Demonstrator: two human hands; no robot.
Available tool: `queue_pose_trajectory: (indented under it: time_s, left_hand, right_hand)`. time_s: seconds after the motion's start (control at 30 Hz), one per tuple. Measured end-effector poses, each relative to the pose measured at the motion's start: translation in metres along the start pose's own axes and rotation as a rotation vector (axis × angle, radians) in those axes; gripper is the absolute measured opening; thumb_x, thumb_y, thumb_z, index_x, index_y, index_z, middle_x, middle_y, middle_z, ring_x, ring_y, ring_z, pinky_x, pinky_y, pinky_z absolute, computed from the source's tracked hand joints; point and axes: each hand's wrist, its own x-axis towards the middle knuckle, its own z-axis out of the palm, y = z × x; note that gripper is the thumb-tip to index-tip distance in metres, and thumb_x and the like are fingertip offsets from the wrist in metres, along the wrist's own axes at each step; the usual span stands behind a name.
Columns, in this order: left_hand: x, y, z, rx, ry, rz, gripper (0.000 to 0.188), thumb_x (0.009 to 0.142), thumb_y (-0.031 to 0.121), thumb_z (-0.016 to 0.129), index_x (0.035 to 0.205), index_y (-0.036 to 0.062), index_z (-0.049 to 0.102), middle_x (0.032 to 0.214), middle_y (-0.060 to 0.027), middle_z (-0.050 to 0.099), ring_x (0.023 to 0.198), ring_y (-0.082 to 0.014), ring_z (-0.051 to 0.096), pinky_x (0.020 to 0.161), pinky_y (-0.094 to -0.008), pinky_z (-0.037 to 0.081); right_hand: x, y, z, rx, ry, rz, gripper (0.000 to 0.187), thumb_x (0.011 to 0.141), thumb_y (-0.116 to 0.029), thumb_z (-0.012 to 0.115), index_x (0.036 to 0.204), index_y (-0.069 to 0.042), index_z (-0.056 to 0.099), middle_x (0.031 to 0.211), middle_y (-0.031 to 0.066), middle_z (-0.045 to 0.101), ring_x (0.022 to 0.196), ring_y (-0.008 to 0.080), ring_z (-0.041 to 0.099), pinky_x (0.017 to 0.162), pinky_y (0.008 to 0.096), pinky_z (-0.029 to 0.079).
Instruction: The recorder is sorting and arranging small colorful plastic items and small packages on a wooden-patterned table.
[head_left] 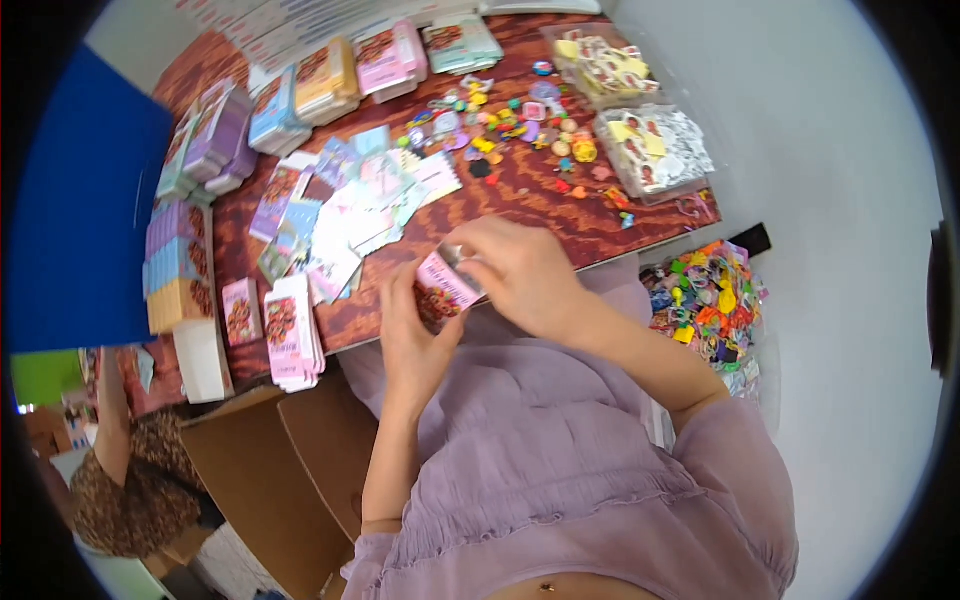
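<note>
My left hand (412,335) grips a small pink printed box (448,286) from its left side, just over the table's front edge. At the box's upper end my right hand (522,268) has its fingers closed together. A greyish bit shows by those fingertips, too small to name. Left of the box, a stack of flat pink cartons (290,335) lies at the table edge. A single pink box (242,312) rests beside it. Beyond my hands spreads a loose pile of printed cards and packets (350,215).
Small colourful trinkets (500,125) lie scattered on the table. Clear trays (655,150) of packets stand at right. Rows of boxes (325,80) line the back left. A bin of trinkets (705,300) and a cardboard box (260,480) sit below; another person (135,480) is at far left.
</note>
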Motion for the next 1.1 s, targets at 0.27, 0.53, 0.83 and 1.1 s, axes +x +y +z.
queue_pose_trajectory:
  time_s: [0.27,0.53,0.83,1.1]
  left_hand:
    - [0.004,-0.004,0.005,-0.036,-0.018,0.018,0.068,0.071,0.004,0.079,0.131,0.0015,0.049,0.122,-0.0162,0.051,0.114,-0.033,0.053,0.092,-0.0399,0.047]
    - [0.013,0.006,0.007,0.06,-0.111,0.011,0.069,0.069,0.007,0.08,0.13,0.0013,0.049,0.12,-0.0164,0.052,0.108,-0.0336,0.057,0.091,-0.0402,0.048]
    - [0.024,0.012,0.019,0.008,-0.119,-0.001,0.063,0.068,0.003,0.08,0.125,0.0006,0.052,0.111,-0.0113,0.053,0.1,-0.0257,0.058,0.085,-0.0353,0.049]
    - [0.036,0.016,0.016,0.029,-0.174,-0.004,0.066,0.069,0.008,0.081,0.127,0.002,0.051,0.117,-0.0146,0.053,0.108,-0.0315,0.057,0.09,-0.0395,0.048]
  right_hand:
    - [-0.007,0.011,-0.021,0.113,0.006,0.047,0.015,0.088,-0.01,0.065,0.101,-0.002,0.066,0.089,0.0148,0.069,0.08,0.0292,0.068,0.069,0.0373,0.053]
    - [-0.002,0.137,-0.148,-0.424,0.293,0.564,0.016,0.083,-0.017,0.069,0.09,-0.003,0.067,0.082,0.0104,0.068,0.07,0.0213,0.065,0.065,0.0343,0.049]
    - [-0.001,0.169,-0.163,-0.26,0.214,0.56,0.01,0.079,-0.01,0.071,0.08,-0.002,0.065,0.07,0.0036,0.058,0.065,0.0149,0.059,0.063,0.0282,0.047]
    - [-0.016,0.173,-0.223,0.437,0.359,0.697,0.025,0.093,-0.011,0.058,0.115,-0.002,0.063,0.066,-0.0027,0.057,0.053,0.0014,0.051,0.042,0.0175,0.029]
